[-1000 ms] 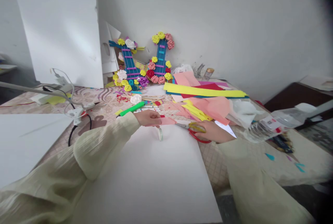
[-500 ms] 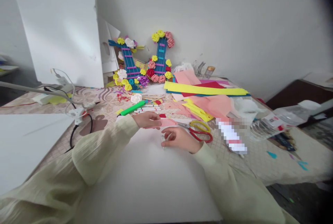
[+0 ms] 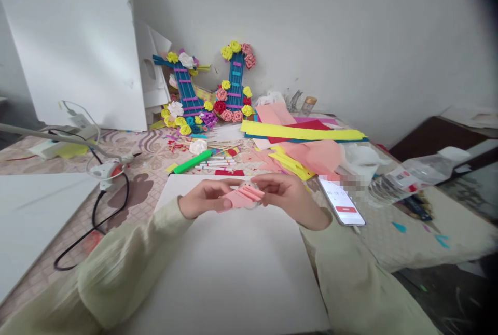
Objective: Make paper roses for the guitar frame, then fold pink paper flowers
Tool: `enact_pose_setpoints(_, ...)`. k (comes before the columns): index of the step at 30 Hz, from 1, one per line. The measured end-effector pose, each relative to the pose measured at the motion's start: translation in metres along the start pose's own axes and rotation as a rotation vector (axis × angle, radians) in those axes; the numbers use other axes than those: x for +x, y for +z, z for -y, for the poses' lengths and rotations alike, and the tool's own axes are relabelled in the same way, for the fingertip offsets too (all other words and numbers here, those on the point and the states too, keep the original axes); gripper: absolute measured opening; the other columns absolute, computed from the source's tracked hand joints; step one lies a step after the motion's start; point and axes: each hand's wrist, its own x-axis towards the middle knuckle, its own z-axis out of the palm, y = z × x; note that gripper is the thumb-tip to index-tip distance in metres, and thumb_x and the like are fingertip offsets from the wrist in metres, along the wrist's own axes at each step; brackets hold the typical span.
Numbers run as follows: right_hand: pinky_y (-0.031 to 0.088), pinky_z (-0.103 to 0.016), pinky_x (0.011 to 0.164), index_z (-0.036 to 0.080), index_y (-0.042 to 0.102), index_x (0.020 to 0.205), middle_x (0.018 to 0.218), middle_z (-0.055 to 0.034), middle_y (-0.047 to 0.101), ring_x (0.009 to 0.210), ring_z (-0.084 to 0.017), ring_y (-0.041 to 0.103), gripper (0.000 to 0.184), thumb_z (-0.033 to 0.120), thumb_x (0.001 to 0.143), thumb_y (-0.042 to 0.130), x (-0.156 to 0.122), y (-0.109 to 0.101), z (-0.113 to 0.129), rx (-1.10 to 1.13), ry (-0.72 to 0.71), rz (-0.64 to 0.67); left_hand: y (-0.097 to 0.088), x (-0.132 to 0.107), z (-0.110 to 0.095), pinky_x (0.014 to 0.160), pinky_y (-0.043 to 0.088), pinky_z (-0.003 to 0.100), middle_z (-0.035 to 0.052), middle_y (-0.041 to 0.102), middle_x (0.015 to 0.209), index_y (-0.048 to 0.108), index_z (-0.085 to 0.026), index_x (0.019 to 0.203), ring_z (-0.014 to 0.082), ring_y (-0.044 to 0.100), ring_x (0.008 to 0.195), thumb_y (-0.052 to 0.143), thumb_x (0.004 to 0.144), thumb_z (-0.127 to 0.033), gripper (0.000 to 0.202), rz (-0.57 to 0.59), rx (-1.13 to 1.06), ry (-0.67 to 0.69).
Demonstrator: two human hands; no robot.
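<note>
Between my two hands, above a white board (image 3: 241, 273), is a piece of pink crepe paper (image 3: 238, 198) with folds at its right end. My left hand (image 3: 204, 197) pinches its left end between thumb and fingers. At the folded end, the fingers of my right hand (image 3: 288, 197) curl around a small clear round thing (image 3: 251, 206), perhaps a tape roll, mostly behind the paper. Beyond my hands lie a green stick-like tool (image 3: 192, 162), several white markers (image 3: 216, 163) and a strip of red paper (image 3: 229, 172).
Two blue guitar shapes (image 3: 187, 88) with paper flowers lean at the wall. Yellow strips (image 3: 299, 130) and pink sheets (image 3: 315, 154) lie behind my right hand. To the right are a phone (image 3: 342, 205) and a plastic bottle (image 3: 420, 174); black cable (image 3: 93, 221) loops at left.
Both hands have come together, bringing the pink paper and the small clear thing up against each other. The scissors seen before are now hidden behind my right hand. The view has shifted slightly.
</note>
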Motion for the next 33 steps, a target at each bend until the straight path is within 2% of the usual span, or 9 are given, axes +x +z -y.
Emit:
enact_pose_setpoints(3,0.049,-0.025,0.049,0.021,0.064,0.089,0.068,0.0000,0.064,0.054,-0.012,0.058,0.024,0.027,0.066,0.068,-0.008,0.005,0.019,-0.039,-0.046,-0.069,0.008,-0.007,-0.008,0.089,0.038,0.037,0.0105,0.053,0.116,0.063,-0.015,0.069,0.0251,0.050,0.105,0.064,0.067,-0.028,0.013,-0.039,0.013,0.108)
enact_pose_setpoints(7,0.050,-0.025,0.047,0.023,0.066,0.079,0.069,0.0004,0.065,0.051,-0.012,0.057,0.013,0.026,0.066,0.068,-0.015,0.014,0.032,-0.126,-0.138,-0.166,0.014,-0.013,-0.013,0.084,0.043,0.037,0.0104,0.057,0.108,0.066,-0.017,0.071,0.0237,0.056,0.096,0.063,0.068,-0.021,0.006,-0.092,0.060,0.276)
enact_pose_setpoints(10,0.051,-0.025,0.053,0.021,0.066,0.073,0.071,-0.0007,0.066,0.060,-0.014,0.060,0.006,0.021,0.067,0.068,-0.018,0.017,0.035,-0.169,-0.256,-0.193,0.017,-0.015,-0.014,0.076,0.047,0.034,0.0103,0.061,0.099,0.065,-0.016,0.075,0.0218,0.059,0.088,0.062,0.068,-0.014,0.007,-0.069,0.100,0.427)
enact_pose_setpoints(14,0.050,-0.026,0.065,0.019,0.064,0.072,0.072,-0.0009,0.066,0.070,-0.015,0.061,0.011,0.012,0.065,0.069,-0.021,0.019,0.038,-0.221,-0.438,-0.216,0.022,-0.019,-0.020,0.071,0.049,0.030,0.0113,0.061,0.097,0.064,-0.014,0.080,0.0204,0.060,0.084,0.061,0.068,-0.008,0.013,-0.043,0.155,0.580)
enact_pose_setpoints(18,0.050,-0.026,0.064,0.018,0.063,0.079,0.075,-0.0023,0.065,0.071,-0.014,0.061,0.016,0.010,0.066,0.068,-0.026,0.023,0.044,-0.231,-0.541,-0.180,0.026,-0.022,-0.025,0.068,0.051,0.026,0.0127,0.061,0.097,0.063,-0.013,0.084,0.0189,0.061,0.081,0.060,0.067,-0.002,0.021,-0.029,0.238,0.625)
enact_pose_setpoints(23,0.050,-0.025,0.070,0.014,0.063,0.087,0.081,-0.0056,0.066,0.077,-0.015,0.061,0.022,0.009,0.066,0.069,-0.033,0.025,0.052,-0.282,-0.603,-0.106,0.026,-0.021,-0.031,0.077,0.051,0.035,0.0139,0.062,0.098,0.061,-0.012,0.093,0.0240,0.059,0.092,0.058,0.068,-0.002,0.027,0.005,0.280,0.736)
enact_pose_setpoints(26,0.050,-0.024,0.071,0.014,0.062,0.091,0.086,-0.0063,0.065,0.080,-0.014,0.060,0.023,0.009,0.069,0.065,-0.035,0.024,0.055,-0.317,-0.632,-0.062,0.027,-0.020,-0.035,0.079,0.050,0.035,0.0122,0.063,0.094,0.062,-0.011,0.092,0.0239,0.059,0.093,0.058,0.070,-0.005,0.023,-0.009,0.275,0.764)
enact_pose_setpoints(30,0.050,-0.025,0.071,0.015,0.060,0.095,0.089,-0.0070,0.064,0.082,-0.013,0.059,0.022,0.008,0.074,0.061,-0.032,0.022,0.056,-0.342,-0.662,-0.002,0.029,-0.022,-0.034,0.074,0.052,0.031,0.0100,0.063,0.096,0.062,-0.014,0.092,0.0219,0.061,0.089,0.059,0.072,-0.012,0.020,-0.031,0.141,0.694)
enact_pose_setpoints(33,0.050,-0.024,0.068,0.014,0.061,0.094,0.086,-0.0073,0.063,0.078,-0.013,0.059,0.019,0.008,0.076,0.058,-0.032,0.023,0.054,-0.339,-0.694,-0.014,0.032,-0.022,-0.029,0.066,0.053,0.026,0.0091,0.063,0.092,0.063,-0.014,0.087,0.0177,0.062,0.079,0.061,0.072,-0.018,0.015,-0.024,-0.006,0.621)
